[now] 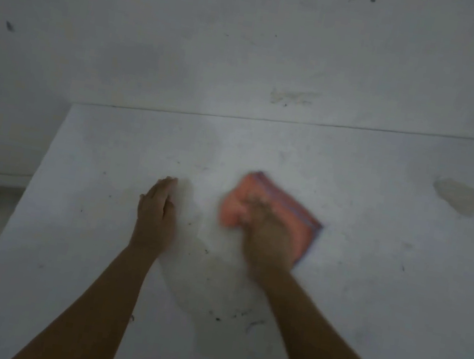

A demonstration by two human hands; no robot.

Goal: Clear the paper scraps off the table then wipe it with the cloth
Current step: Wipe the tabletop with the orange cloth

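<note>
1. Left hand (156, 216), bare, lies flat and palm down on the white tabletop (94, 250), fingers straight, close together and pointing away from the body.
2. Its bare forearm runs back toward the near edge of that tabletop, wrist straight.
3. Right hand (264, 233), blurred, presses down near the middle of the tabletop, fingers curled over a folded orange cloth (286, 212).
4. Right forearm angles in from the near right side; the two hands sit apart, side by side.
</note>
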